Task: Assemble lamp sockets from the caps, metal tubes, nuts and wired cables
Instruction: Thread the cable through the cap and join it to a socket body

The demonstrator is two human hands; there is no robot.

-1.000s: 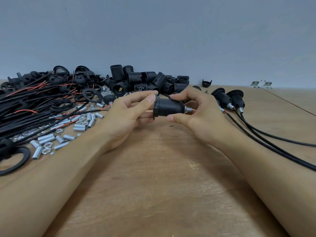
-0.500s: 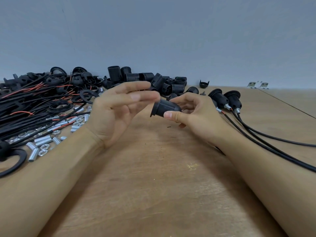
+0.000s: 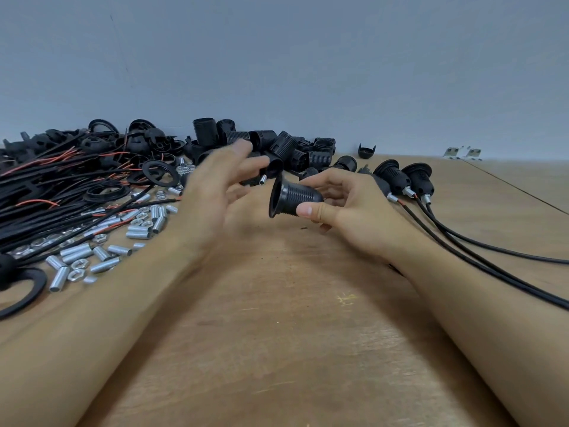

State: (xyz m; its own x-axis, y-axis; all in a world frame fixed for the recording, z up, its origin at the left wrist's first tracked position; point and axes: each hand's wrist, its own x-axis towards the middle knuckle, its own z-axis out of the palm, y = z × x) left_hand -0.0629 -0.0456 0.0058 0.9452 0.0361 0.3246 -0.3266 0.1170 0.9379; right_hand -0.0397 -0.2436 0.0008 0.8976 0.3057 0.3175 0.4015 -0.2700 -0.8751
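The black ribbed plastic lamp socket (image 3: 294, 197) with its flared collar now sits in the right hand (image 3: 348, 211) alone, pinched between thumb and fingers above the wooden desk (image 3: 277, 318). A second ago both hands held it; the left hand (image 3: 221, 186) has let go and swings, blurred and with fingers spread, toward the pile of black threaded socket shells (image 3: 277, 143). That suggests this unit is finished and parts for another are being fetched.
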